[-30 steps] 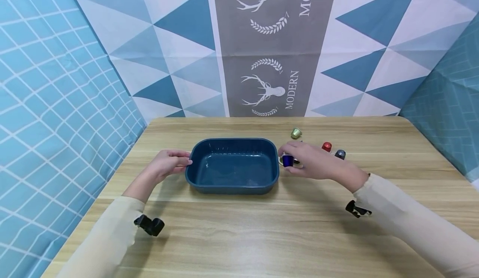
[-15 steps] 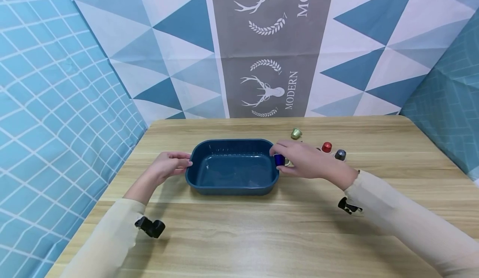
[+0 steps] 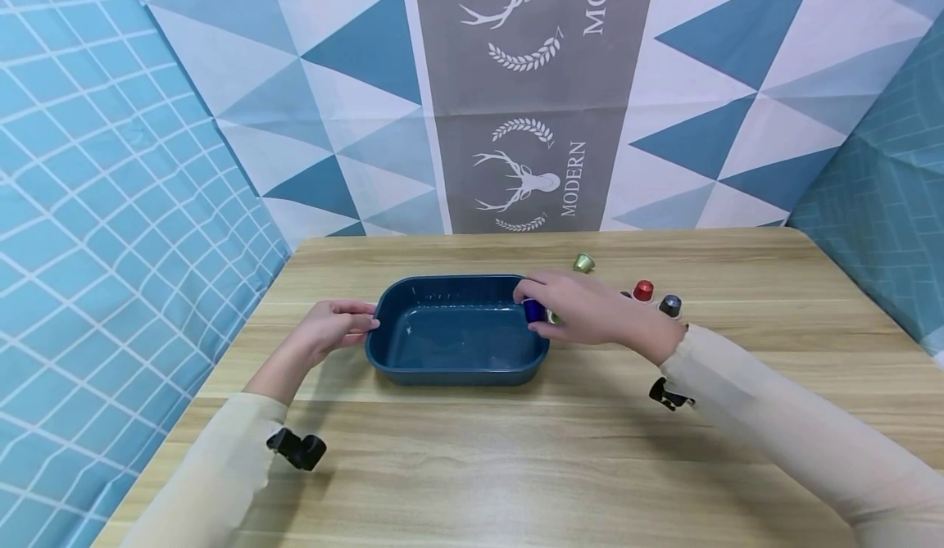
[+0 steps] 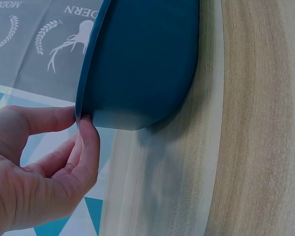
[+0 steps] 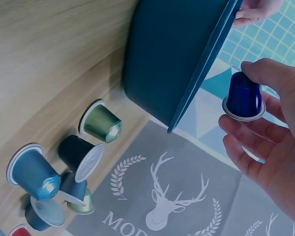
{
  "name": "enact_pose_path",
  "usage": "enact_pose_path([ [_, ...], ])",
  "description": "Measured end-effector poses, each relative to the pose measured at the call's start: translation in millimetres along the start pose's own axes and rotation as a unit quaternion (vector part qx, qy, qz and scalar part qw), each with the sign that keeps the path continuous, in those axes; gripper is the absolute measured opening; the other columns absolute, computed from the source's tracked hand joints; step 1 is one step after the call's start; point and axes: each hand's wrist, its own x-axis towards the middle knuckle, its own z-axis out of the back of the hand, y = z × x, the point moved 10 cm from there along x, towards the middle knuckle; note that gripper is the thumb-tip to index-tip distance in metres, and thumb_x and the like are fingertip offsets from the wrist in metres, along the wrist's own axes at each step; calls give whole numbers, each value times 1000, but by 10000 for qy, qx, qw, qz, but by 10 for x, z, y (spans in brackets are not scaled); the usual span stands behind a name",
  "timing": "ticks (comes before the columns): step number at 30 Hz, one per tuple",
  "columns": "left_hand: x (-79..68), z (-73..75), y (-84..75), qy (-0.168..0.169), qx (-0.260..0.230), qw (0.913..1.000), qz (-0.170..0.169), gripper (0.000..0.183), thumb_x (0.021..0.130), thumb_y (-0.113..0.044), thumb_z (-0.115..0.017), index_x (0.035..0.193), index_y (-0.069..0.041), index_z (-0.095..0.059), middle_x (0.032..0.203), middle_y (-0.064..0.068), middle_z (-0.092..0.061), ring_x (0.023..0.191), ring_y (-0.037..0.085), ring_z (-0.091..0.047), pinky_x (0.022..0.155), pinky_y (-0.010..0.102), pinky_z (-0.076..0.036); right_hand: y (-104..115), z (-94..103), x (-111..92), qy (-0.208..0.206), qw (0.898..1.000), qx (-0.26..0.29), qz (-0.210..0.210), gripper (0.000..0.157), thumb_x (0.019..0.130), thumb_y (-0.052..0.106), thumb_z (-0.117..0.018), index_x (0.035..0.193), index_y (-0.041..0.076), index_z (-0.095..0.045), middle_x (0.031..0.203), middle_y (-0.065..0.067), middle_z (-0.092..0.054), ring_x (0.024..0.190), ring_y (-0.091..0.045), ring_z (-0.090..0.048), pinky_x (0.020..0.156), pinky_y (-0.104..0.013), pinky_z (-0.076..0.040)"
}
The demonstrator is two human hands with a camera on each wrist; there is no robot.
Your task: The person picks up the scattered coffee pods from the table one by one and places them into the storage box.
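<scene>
A deep blue rectangular basin (image 3: 457, 374) with rounded corners stands on the table. My left hand (image 3: 328, 327) pinches its left rim between thumb and finger, as the left wrist view shows on the basin wall (image 4: 142, 59). At the opposite end, my right hand (image 3: 578, 306) holds a dark blue coffee capsule (image 3: 534, 310) over the right rim. In the right wrist view the capsule (image 5: 244, 96) has its silver-edged wide end downward, gripped between thumb and fingers, apart from the basin's rim.
Several loose capsules lie right of the basin: a gold-green one (image 3: 583, 263) at the back, a red one (image 3: 643, 290) and a dark grey one (image 3: 670, 305). Green (image 5: 102, 122), black (image 5: 81, 155) and light blue (image 5: 33, 169) capsules show in the right wrist view. A patterned wall stands behind.
My right hand has moved left with the dark blue capsule, from beside the basin to above its right rim. The left hand keeps its place on the left rim.
</scene>
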Motion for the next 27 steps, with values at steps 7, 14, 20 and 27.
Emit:
enact_pose_path([
  [7, -1, 7, -7, 4, 32, 10000, -46, 49, 92, -12, -62, 135, 7, -48, 97, -2, -67, 79, 0, -65, 77, 18, -57, 42, -11, 98, 78, 9997, -54, 221, 33, 85, 22, -73, 112, 9, -61, 111, -5, -65, 96, -16, -63, 86, -31, -56],
  [14, -3, 19, -2, 2, 44, 10000, -61, 49, 92, -12, -63, 135, 7, -47, 102, 1, -67, 80, 1, -65, 78, 19, -57, 47, -41, 223, 227, 9994, -142, 215, 31, 85, 22, -73, 111, 10, -60, 110, -5, -64, 95, -16, -63, 87, -32, -56],
  [20, 0, 10, 9, -1, 27, 10000, -68, 49, 92, -13, -63, 135, 6, -48, 104, 2, -67, 80, 1, -65, 78, 19, -57, 65, -66, 349, 363, 9987, -298, 184, 31, 87, 27, -70, 112, 12, -60, 109, -3, -63, 94, -15, -63, 85, -31, -56],
  [27, -6, 1, 5, -10, -78, 10000, -61, 48, 92, -10, -63, 135, 7, -48, 96, -1, -67, 78, 1, -65, 76, 18, -57, 112, -95, 489, 439, 9982, -234, 330, 30, 89, 26, -68, 115, 12, -59, 111, -3, -63, 92, -15, -62, 84, -30, -55],
])
